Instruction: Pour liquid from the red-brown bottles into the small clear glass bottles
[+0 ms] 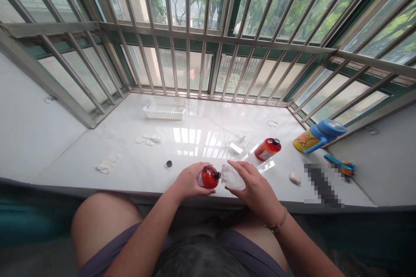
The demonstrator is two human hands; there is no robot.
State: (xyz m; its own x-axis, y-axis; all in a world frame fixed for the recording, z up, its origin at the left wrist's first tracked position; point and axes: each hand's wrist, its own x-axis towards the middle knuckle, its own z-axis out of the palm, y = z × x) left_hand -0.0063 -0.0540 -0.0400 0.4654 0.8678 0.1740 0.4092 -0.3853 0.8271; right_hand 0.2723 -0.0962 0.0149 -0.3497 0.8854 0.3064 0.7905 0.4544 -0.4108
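On the held red bottle (209, 177), labelling (199, 179) blurs.

A white perforated basket (165, 115) sits on the glossy counter (74, 156), with metal window bars (187, 67) rising behind it. Crumpled white scraps (148, 139) lie before the basket. Well to its right are a blue-and-yellow flask (320, 135), a pinkish lump (295, 178), a blue-and-orange tool (345, 167) and a dark pixelated object (322, 185).

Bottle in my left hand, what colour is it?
The bottle is red-orange, seen best in the head view.
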